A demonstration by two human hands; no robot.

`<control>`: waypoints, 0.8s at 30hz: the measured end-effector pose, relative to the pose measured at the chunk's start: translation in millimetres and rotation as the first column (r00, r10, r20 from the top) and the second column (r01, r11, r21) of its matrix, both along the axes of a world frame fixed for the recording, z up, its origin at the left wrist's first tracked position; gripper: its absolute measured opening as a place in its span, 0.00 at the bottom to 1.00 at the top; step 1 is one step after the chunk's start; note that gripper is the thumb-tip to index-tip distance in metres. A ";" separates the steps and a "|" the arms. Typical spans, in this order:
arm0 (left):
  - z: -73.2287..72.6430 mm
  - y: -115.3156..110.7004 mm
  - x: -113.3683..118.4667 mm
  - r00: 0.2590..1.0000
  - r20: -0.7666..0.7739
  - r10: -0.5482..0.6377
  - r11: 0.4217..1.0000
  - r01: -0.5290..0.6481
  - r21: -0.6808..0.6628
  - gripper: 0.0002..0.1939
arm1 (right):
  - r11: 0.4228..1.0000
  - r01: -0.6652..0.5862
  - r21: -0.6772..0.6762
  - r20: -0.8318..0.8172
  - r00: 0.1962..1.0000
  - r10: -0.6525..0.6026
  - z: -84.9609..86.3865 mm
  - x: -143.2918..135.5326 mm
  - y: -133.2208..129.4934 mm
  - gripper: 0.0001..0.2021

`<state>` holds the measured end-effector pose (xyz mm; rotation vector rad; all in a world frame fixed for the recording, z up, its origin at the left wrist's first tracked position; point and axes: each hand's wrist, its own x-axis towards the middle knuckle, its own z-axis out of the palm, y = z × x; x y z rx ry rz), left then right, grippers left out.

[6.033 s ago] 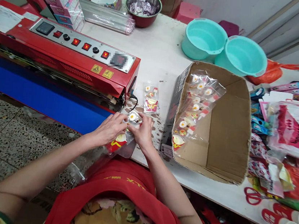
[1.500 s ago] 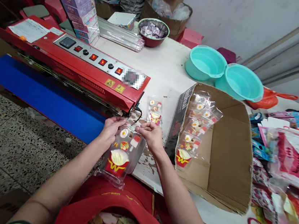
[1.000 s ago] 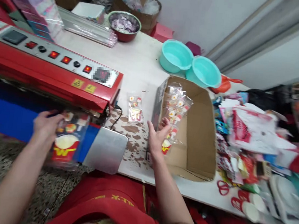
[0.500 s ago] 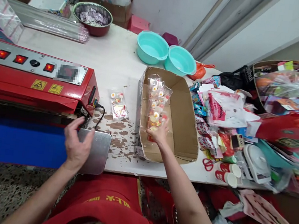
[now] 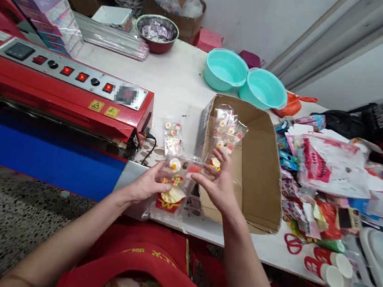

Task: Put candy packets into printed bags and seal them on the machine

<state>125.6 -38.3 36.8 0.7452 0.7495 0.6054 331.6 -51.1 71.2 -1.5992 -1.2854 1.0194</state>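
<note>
My left hand (image 5: 147, 183) grips a clear plastic packet (image 5: 172, 197) by its left side, thumb across the front. Inside the packet are food-shaped pieces: a fried egg, a small burger-like piece and a red box of fries. My right hand (image 5: 222, 184) is at the packet's upper right edge, fingers spread and thumb pointing toward it; whether the thumb touches is unclear. Behind that hand, an open cardboard box (image 5: 259, 189) holds several similar packets (image 5: 226, 131) along its left side. Another packet (image 5: 173, 136) lies on the table left of the box.
On the left stands a red sealing machine (image 5: 110, 119) with lit switches and a blue belt (image 5: 53, 154). Two turquoise basins (image 5: 226, 68) sit behind the box. Right of it are piled wrappers (image 5: 335, 166), red-handled scissors (image 5: 293, 243) and paper cups (image 5: 333, 277).
My right hand has come up from inside the box toward my left hand. A packet is now in my left hand, which was empty above the metal plate. The view has swung left.
</note>
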 end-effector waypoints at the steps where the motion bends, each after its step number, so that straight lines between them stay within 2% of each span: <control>1: -2.2 -4.6 -12.6 1.000 0.002 -0.028 0.999 0.028 -0.020 0.33 | 0.994 -0.095 -0.050 -0.099 0.991 0.089 -0.7 -1.4 7.9 0.32; 3: -8.3 -13.7 -34.3 0.998 -0.003 -0.063 0.996 0.062 -0.056 0.33 | 0.951 -0.285 -0.121 -0.254 0.935 0.248 -4.0 -9.3 20.5 0.16; 4: -11.6 -17.7 -43.2 0.998 -0.011 -0.063 0.995 0.062 -0.076 0.33 | 0.931 -0.335 -0.144 -0.312 0.908 0.278 -6.7 -15.2 25.0 0.14; 9: -19.8 -26.2 -72.2 0.999 -0.025 0.025 0.992 -0.028 -0.125 0.32 | 0.904 -0.341 -0.257 -0.487 0.854 0.183 -22.4 -42.6 36.4 0.16; 11: -16.7 -23.6 -77.3 0.999 -0.003 0.048 0.988 -0.048 -0.148 0.31 | 0.870 -0.378 -0.317 -0.483 0.854 0.195 -27.0 -48.8 40.3 0.16; 13: -12.3 -16.8 -78.7 0.989 -0.003 0.146 0.975 -0.145 -0.168 0.29 | 0.845 -0.405 -0.348 -0.455 0.862 0.225 -31.1 -55.2 43.6 0.15; 17: -9.7 5.7 -76.9 0.891 -0.159 0.425 0.871 -0.450 -0.197 0.20 | 0.870 -0.363 -0.334 -0.407 0.888 0.214 -40.3 -73.2 44.6 0.14; 19: -12.2 15.8 -77.4 0.854 -0.236 0.464 0.829 -0.512 -0.225 0.16 | 0.897 -0.319 -0.307 -0.385 0.903 0.190 -44.5 -82.1 43.2 0.13; 24: -21.6 29.7 -80.3 0.810 -0.316 0.495 0.774 -0.576 -0.263 0.10 | 0.927 -0.244 -0.283 -0.353 0.926 0.136 -51.4 -97.1 41.8 0.15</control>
